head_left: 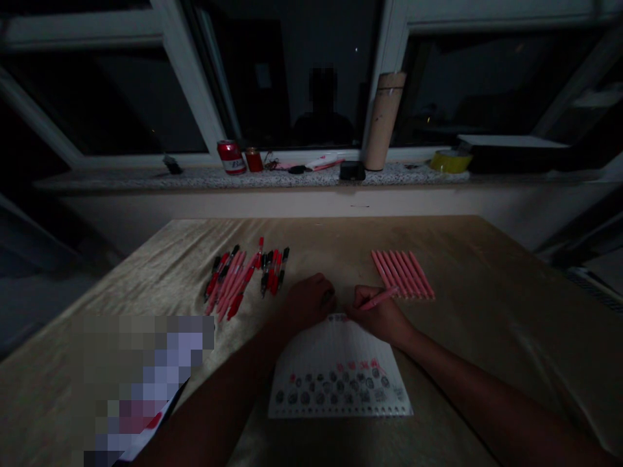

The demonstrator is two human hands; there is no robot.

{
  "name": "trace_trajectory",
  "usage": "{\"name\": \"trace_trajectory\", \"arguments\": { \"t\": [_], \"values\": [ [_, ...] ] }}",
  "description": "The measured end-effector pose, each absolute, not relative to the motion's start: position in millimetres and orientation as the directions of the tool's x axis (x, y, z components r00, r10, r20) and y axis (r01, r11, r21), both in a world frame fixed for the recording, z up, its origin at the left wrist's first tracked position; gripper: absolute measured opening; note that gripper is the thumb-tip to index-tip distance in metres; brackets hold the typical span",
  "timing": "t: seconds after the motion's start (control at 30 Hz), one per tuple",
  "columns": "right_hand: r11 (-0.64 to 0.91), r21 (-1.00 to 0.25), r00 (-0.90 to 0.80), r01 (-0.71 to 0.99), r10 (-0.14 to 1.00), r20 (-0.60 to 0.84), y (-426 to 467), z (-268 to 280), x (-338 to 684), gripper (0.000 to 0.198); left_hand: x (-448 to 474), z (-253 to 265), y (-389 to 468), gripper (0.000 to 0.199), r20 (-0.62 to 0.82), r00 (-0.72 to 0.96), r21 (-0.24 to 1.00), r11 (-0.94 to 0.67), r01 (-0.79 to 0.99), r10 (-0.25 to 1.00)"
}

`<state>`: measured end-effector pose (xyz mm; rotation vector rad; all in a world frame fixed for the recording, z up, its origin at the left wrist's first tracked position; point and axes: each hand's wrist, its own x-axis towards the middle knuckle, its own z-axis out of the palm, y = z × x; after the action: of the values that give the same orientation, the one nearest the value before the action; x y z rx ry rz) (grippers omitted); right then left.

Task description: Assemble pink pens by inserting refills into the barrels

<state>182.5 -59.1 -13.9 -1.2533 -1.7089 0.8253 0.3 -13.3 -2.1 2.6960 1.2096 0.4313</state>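
My right hand (378, 314) is closed around a pink pen (380, 298), its tip end down by the top edge of a lined sheet with a spiral-hole edge (321, 353). Dark writing shows at that top edge beside the hand. Rows of dark round marks and some red writing fill the sheet's near part. At the sheet's upper left corner rests my left hand (310, 299), fingers curled in; whatever they may hold is hidden in the dim light. Right of the pen lies a neat row of several pink pens (403, 274).
A loose pile of pink, red and black pens (232, 282) lies left on the cloth-covered table (487, 337). A blurred-out bluish-white item (168, 370) is at lower left. The windowsill (195, 179) holds a red can (231, 157), a tall tube (384, 123) and yellow tape (451, 161).
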Motion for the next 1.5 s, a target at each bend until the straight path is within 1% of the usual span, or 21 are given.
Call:
{"name": "trace_trajectory", "arguments": {
  "t": [0.13, 0.37, 0.6, 1.0, 1.07, 1.2, 1.33, 1.4, 1.5],
  "values": [
    [0.286, -0.853, -0.151, 0.436, 0.958, 0.244, -60.8, -11.6, 187.1, 0.027, -0.5, -2.1, -13.3, 0.018, 0.194, 0.634, 0.265, -0.662, 0.701, 0.748],
    [0.321, -0.836, -0.089, 0.445, 0.945, 0.315, -54.8, -19.0, 189.6, 0.026, 0.4, 0.1, -13.8, 0.019, 0.179, 0.630, 0.273, -0.653, 0.706, 0.756],
    [0.304, -0.863, -0.119, 0.404, 0.953, 0.280, -55.9, -17.6, 186.6, 0.029, 0.2, -3.0, -12.1, 0.017, 0.195, 0.627, 0.284, -0.655, 0.700, 0.754],
    [0.243, -0.902, -0.018, 0.357, 0.967, 0.254, -58.4, -16.9, 187.9, 0.029, -1.7, -4.8, -11.1, 0.017, 0.226, 0.629, 0.329, -0.667, 0.669, 0.743],
    [0.247, -0.904, -0.026, 0.350, 0.967, 0.254, -58.4, -17.5, 188.0, 0.029, -2.0, -3.9, -12.2, 0.017, 0.242, 0.651, 0.355, -0.690, 0.631, 0.720],
    [0.229, -0.921, -0.017, 0.316, 0.972, 0.236, -58.6, -16.3, 186.4, 0.032, 0.3, 0.1, -18.0, 0.016, 0.303, 0.715, 0.421, -0.762, 0.493, 0.630],
    [0.237, -0.921, -0.019, 0.310, 0.970, 0.243, -60.7, -11.8, 184.6, 0.034, 5.4, 2.9, -22.8, 0.017, 0.338, 0.769, 0.383, -0.826, 0.414, 0.543],
    [0.271, -0.913, -0.042, 0.304, 0.962, 0.271, -62.2, -10.4, 184.6, 0.035, 7.2, 2.9, -23.7, 0.018, 0.350, 0.775, 0.372, -0.837, 0.401, 0.526],
    [0.301, -0.917, -0.054, 0.262, 0.953, 0.298, -64.3, -9.7, 185.4, 0.034, 9.0, 1.7, -24.7, 0.020, 0.365, 0.772, 0.394, -0.838, 0.378, 0.520]
  ]
}}
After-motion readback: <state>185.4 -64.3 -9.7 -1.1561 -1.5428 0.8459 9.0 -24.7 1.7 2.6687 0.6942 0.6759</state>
